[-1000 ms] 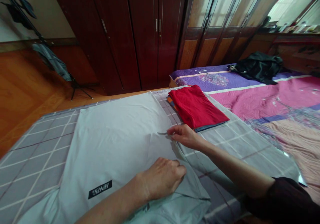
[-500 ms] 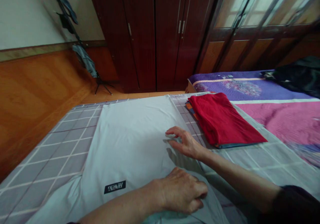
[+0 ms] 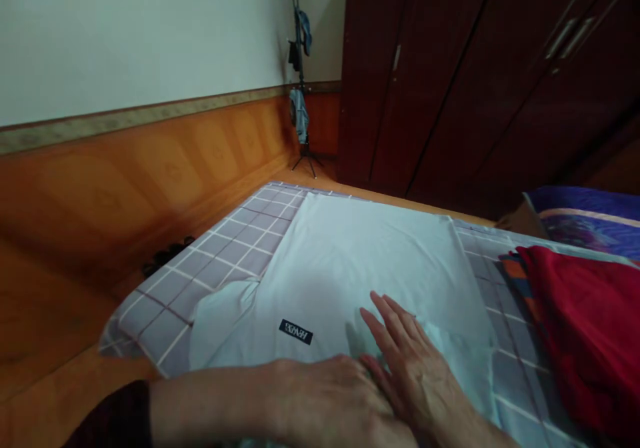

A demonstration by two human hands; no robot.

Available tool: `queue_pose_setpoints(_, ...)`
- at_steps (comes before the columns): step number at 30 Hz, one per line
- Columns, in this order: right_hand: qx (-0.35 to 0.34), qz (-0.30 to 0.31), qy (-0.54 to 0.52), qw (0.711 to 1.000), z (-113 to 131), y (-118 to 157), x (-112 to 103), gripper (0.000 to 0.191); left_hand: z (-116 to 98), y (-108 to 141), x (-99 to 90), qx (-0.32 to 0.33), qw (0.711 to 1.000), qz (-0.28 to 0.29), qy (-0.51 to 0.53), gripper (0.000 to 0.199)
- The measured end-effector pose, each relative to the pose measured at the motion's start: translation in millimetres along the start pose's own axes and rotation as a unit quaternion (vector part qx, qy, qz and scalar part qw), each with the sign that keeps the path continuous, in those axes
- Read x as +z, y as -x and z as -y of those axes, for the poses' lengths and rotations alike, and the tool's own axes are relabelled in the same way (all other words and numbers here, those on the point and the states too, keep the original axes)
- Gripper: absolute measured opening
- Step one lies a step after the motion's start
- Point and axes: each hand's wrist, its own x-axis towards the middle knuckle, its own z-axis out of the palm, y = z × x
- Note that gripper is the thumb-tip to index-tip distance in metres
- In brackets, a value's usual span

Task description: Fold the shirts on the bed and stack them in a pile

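A pale T-shirt (image 3: 345, 255) lies spread flat on the bed, with a small black label (image 3: 295, 331) of white letters near its neck end. One sleeve reaches out to the left. My right hand (image 3: 415, 361) is over the shirt, fingers stretched out and apart, holding nothing. Across the lower middle, my left hand (image 3: 345, 401) comes in from the left, back upward, next to my right hand and partly overlapping it. The left fingers are hidden and blurred, so any grip on the fabric cannot be made out.
A folded red garment (image 3: 595, 328) lies on top of other folded cloth at the right. Below is a grey checked bedsheet (image 3: 235, 248). Beyond the bed stand a coat rack (image 3: 301, 101) and a dark red wardrobe (image 3: 430, 75). A purple-covered bed (image 3: 590, 208) shows at far right.
My view has turned left. My right hand has come closer to my left hand, its fingers now straighter. The left hand's curled fingers, seen before, are now hidden.
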Motion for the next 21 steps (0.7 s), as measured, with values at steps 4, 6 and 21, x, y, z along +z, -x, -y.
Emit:
queue_pose_setpoints(4,-0.083,-0.009,0.02,0.996,6,22,1,0.055,12,75,-17.0,-0.247,0.959,-0.134,0.041,0.015)
queue_pose_setpoints(6,-0.087,-0.006,0.025,0.996,1,29,10,0.059,22,118,-10.5,-0.409,0.876,-0.249,0.055,0.02)
queue_pose_setpoints(21,-0.044,-0.018,-0.011,0.999,0,37,47,0.06,74,200,24.9,-0.618,0.492,-0.576,0.209,0.018)
